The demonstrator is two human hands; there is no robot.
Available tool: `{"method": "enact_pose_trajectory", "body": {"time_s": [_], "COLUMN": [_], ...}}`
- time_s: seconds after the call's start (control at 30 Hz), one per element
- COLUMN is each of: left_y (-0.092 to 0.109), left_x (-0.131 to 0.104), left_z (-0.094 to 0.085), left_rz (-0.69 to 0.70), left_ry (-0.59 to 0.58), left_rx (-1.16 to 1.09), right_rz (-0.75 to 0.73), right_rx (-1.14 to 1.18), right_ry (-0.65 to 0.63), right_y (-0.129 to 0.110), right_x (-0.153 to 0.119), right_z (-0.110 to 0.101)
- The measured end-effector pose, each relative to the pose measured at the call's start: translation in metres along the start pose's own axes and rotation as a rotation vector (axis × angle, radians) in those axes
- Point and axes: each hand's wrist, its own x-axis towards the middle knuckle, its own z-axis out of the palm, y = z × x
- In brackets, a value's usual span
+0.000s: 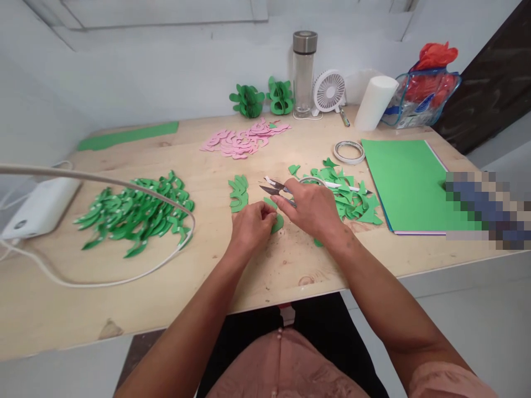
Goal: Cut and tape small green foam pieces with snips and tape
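Scissors (271, 191) between cutouts (139, 214) on left and scraps (348, 203) on right, paper sheets (409, 188) farther right, bottle (303, 83) beside fan (330, 92) behind

Pink top (253, 367) w/ btns (280, 330), blk trousers (332, 320)

A pixelated patch (489, 209) at three o'clock hides part of the green sheets (409, 185). The right hand (313, 205) partly covers the scissors (272, 191).

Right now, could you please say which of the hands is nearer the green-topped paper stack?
Right; the right hand lies left of the paper stack, the left hand farther left.
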Motion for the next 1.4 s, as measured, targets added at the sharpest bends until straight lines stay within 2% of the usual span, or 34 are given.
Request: {"method": "enact_pose_trajectory", "body": {"time_s": [0.27,0.7,1.27,1.4], "left_y": [0.004,0.006,-0.001,-0.004], "left_x": [-0.001,-0.002,-0.005,-0.006], "left_z": [0.000,0.005,0.014,0.009], "left_rz": [-0.003,0.021,0.101,0.107], "left_ry": [0.012,0.065,0.164,0.126], "left_rx": [0.070,0.174,0.183,0.043], "right_rz": [0.000,-0.025,0.023,0.009], "right_rx": [0.002,-0.021,-0.049,-0.039], "right_ry": [-0.020,0.040,-0.025,0.004], "right_y": [-0.001,0.000,-0.001,0.000], "right_x": [0.001,0.000,0.001,0.001], "right_z": [-0.001,0.000,-0.002,0.000]}}
